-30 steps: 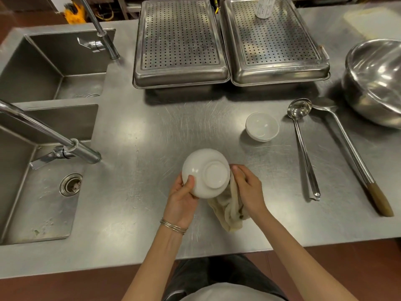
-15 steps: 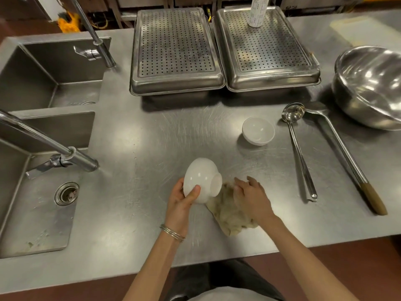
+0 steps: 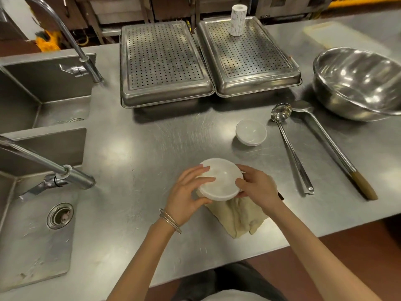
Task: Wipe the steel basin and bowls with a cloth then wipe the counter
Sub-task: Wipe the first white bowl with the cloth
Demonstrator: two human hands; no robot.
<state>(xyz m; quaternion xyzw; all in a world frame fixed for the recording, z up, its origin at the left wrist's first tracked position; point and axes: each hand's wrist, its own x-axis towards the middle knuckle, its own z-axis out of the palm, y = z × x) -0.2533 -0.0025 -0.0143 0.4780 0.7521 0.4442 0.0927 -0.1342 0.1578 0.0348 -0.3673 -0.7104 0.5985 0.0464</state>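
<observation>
Both hands hold a white bowl upright just above the steel counter. My left hand grips its left rim with spread fingers. My right hand grips the right rim. A beige cloth lies crumpled on the counter under the bowl and my right wrist; whether my right hand also holds it is hidden. A second, smaller white bowl stands upright further back to the right. The large steel basin sits at the far right.
Two perforated steel trays stand at the back, a white paper roll on the right one. A ladle and a wooden-handled spoon lie right of the bowls. Two sinks with faucets are at the left.
The bowl was bottom-up in my left hand, then tilted, and now faces up with both hands on its rim. My right hand left the cloth's top and went to the bowl.
</observation>
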